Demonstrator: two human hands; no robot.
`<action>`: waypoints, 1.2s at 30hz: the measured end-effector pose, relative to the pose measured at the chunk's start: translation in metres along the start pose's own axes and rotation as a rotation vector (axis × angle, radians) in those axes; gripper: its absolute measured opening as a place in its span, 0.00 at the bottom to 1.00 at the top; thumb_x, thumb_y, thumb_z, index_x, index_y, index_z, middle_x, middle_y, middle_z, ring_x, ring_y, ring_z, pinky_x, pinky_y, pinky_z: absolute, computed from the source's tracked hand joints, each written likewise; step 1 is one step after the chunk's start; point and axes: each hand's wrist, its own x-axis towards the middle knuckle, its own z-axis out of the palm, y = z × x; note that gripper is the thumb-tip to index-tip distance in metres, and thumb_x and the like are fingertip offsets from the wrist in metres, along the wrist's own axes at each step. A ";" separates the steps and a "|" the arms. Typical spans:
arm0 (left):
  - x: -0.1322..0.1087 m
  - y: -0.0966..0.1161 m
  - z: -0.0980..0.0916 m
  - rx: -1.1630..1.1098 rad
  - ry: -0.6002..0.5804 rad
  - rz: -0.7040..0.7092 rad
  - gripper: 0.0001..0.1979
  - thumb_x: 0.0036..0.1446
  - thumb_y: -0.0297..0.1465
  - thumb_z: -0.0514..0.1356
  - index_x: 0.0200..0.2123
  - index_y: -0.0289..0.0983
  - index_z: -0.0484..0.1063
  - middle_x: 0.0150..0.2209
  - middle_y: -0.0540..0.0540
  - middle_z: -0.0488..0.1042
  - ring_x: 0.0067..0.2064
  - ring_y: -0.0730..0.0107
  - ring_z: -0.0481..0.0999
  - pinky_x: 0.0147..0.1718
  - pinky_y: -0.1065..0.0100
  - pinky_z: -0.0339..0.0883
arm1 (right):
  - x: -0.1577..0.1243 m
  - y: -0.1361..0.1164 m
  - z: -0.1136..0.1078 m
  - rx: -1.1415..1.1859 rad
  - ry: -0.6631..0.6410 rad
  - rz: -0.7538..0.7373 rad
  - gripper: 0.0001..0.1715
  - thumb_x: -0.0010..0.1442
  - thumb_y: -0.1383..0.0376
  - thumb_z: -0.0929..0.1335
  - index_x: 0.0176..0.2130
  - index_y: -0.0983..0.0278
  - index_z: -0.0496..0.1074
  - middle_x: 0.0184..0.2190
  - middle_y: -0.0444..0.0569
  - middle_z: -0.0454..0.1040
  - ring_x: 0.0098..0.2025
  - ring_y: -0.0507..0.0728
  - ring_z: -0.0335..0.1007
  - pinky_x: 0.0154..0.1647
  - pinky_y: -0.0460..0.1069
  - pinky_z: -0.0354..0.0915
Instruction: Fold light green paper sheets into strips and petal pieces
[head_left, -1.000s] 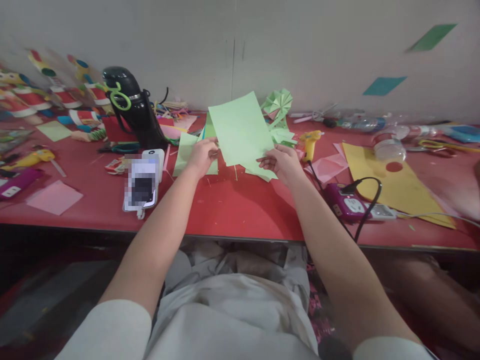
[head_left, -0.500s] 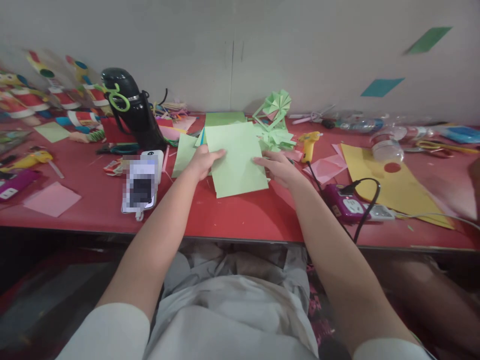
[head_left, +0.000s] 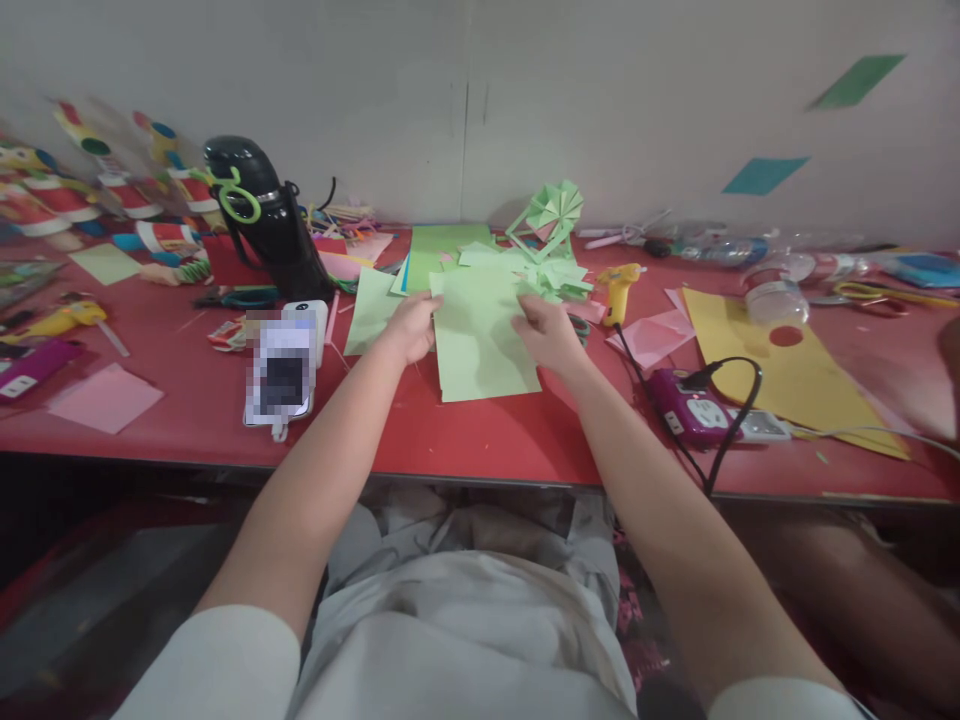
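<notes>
Between my hands is a light green sheet of paper point(head_left: 484, 340), its near edge over the red table. My left hand point(head_left: 412, 328) pinches the sheet's upper left edge, thumb on top. On the opposite side my right hand point(head_left: 549, 335) has its fingers curled closed at the right edge of the paper. More green sheets point(head_left: 450, 245) lie behind it, and another pale green sheet point(head_left: 367, 310) is left of my left hand. A folded green paper wheel point(head_left: 555, 212) stands at the back, with cut green paper pieces point(head_left: 556, 276) in front of it.
A black bottle point(head_left: 262, 220) and a phone point(head_left: 283, 370) stand to the left. Rightward are a yellow glue gun point(head_left: 618, 290), a purple power strip point(head_left: 688, 405) with cables, and yellow card point(head_left: 795, 370). Paper figures point(head_left: 135, 195) line the back left.
The sheet has come down and nearer to me, uncovering the green sheets behind it. My right hand's fingers have curled in, and my left hand has shifted slightly right.
</notes>
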 end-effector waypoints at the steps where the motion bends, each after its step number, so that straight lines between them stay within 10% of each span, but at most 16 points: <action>1: 0.001 0.001 -0.001 -0.020 0.003 -0.028 0.02 0.58 0.28 0.61 0.33 0.36 0.70 0.33 0.42 0.80 0.46 0.55 0.81 0.48 0.57 0.75 | -0.001 -0.002 0.000 -0.017 -0.013 -0.030 0.18 0.60 0.63 0.64 0.48 0.61 0.77 0.45 0.51 0.79 0.50 0.63 0.75 0.52 0.60 0.72; 6: 0.004 0.006 -0.005 -0.084 -0.113 -0.082 0.17 0.55 0.45 0.65 0.40 0.37 0.75 0.37 0.38 0.81 0.50 0.46 0.79 0.47 0.52 0.75 | -0.004 -0.010 0.004 -0.110 -0.181 -0.181 0.26 0.60 0.66 0.62 0.55 0.56 0.75 0.64 0.51 0.67 0.65 0.64 0.63 0.64 0.63 0.61; 12: 0.003 0.002 -0.003 -0.112 -0.047 -0.024 0.08 0.51 0.18 0.61 0.35 0.29 0.75 0.34 0.38 0.81 0.46 0.55 0.81 0.51 0.56 0.73 | -0.011 -0.019 0.007 -0.334 -0.386 -0.233 0.39 0.57 0.52 0.71 0.65 0.55 0.66 0.72 0.53 0.50 0.74 0.72 0.42 0.70 0.70 0.45; 18: 0.011 0.002 -0.011 -0.146 0.177 -0.001 0.10 0.46 0.15 0.60 0.32 0.31 0.74 0.31 0.41 0.80 0.43 0.55 0.82 0.48 0.56 0.75 | -0.018 -0.031 0.009 -0.509 -0.438 -0.271 0.63 0.45 0.44 0.77 0.71 0.51 0.51 0.76 0.48 0.32 0.75 0.75 0.21 0.70 0.73 0.28; 26: 0.009 0.002 -0.008 -0.136 0.120 -0.043 0.09 0.47 0.16 0.60 0.33 0.31 0.72 0.30 0.42 0.78 0.36 0.61 0.80 0.42 0.59 0.77 | -0.012 -0.027 0.014 -0.474 -0.313 -0.297 0.40 0.53 0.73 0.65 0.64 0.55 0.66 0.69 0.48 0.60 0.73 0.68 0.47 0.72 0.70 0.37; 31: -0.002 0.011 -0.006 -0.137 0.004 -0.030 0.09 0.52 0.32 0.67 0.35 0.37 0.71 0.36 0.42 0.79 0.45 0.58 0.79 0.48 0.58 0.74 | -0.007 -0.024 0.013 -0.118 -0.122 -0.125 0.21 0.62 0.67 0.62 0.51 0.60 0.75 0.48 0.51 0.79 0.53 0.64 0.73 0.58 0.60 0.65; 36: -0.015 0.020 -0.005 -0.102 -0.206 0.099 0.24 0.46 0.43 0.72 0.44 0.40 0.73 0.47 0.41 0.79 0.59 0.52 0.73 0.52 0.58 0.70 | -0.002 -0.018 0.007 0.185 0.071 0.137 0.07 0.57 0.60 0.69 0.36 0.60 0.74 0.33 0.47 0.75 0.40 0.60 0.71 0.47 0.56 0.70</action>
